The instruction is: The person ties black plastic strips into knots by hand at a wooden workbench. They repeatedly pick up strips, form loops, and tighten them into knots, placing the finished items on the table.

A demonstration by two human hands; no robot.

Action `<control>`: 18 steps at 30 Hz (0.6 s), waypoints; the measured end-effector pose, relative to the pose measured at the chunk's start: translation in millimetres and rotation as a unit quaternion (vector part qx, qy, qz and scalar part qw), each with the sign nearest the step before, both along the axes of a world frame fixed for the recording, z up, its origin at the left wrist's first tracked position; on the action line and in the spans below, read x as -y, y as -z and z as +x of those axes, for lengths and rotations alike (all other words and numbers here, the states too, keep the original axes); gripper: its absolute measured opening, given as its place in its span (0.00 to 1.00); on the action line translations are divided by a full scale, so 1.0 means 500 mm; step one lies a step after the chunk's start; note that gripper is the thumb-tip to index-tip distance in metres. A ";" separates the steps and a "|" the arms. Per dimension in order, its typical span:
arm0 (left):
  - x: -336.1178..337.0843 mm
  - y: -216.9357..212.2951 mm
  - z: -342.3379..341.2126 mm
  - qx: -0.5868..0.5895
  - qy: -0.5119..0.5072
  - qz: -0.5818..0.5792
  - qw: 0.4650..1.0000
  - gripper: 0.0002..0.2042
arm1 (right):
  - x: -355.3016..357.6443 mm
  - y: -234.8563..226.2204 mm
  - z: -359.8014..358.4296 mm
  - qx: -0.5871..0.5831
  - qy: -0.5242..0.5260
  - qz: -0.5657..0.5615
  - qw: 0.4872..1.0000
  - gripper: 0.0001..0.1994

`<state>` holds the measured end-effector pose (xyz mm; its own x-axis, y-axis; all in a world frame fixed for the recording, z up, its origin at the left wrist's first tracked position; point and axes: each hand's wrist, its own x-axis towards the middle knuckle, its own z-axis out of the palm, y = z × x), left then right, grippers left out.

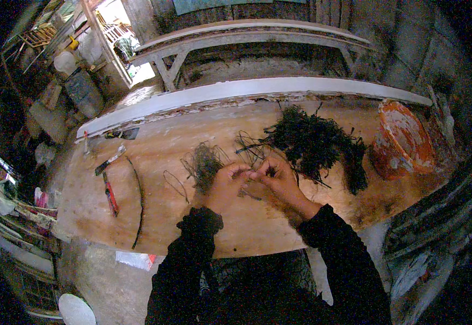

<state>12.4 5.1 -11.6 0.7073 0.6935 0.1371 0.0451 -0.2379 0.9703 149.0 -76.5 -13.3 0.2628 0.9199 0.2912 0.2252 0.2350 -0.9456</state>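
Over the near middle of a wooden table [257,233], my left hand [226,183] and my right hand [280,183] meet with fingertips pinched together. Whatever they hold is too small and blurred to make out. Just beyond my left hand lies a loose tangle of thin dark strands [204,162], with a thin loop [176,185] to its left. Beyond my right hand spreads a large heap of black, stringy fibre [310,142]. More thin strands [249,145] stick out between the two piles.
At the table's left lie a red-handled cutting tool [110,196], a pale-and-dark tool [110,160] and a long curved dark strip [138,203]. An orange bucket [381,154] with whitish smears stands at the right. A white board [257,86] edges the far side; a bench [257,37] stands beyond.
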 end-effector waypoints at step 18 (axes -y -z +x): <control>0.016 -0.009 -0.010 0.038 0.108 -0.007 0.993 0.04 | -0.030 0.014 0.040 0.194 0.235 0.025 0.952 0.04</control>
<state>7.5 -2.9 -7.3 0.8278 0.5288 0.1873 -0.0789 -0.2207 0.9721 168.9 -61.3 -20.3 0.5056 0.7095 0.4908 0.6472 0.0643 -0.7596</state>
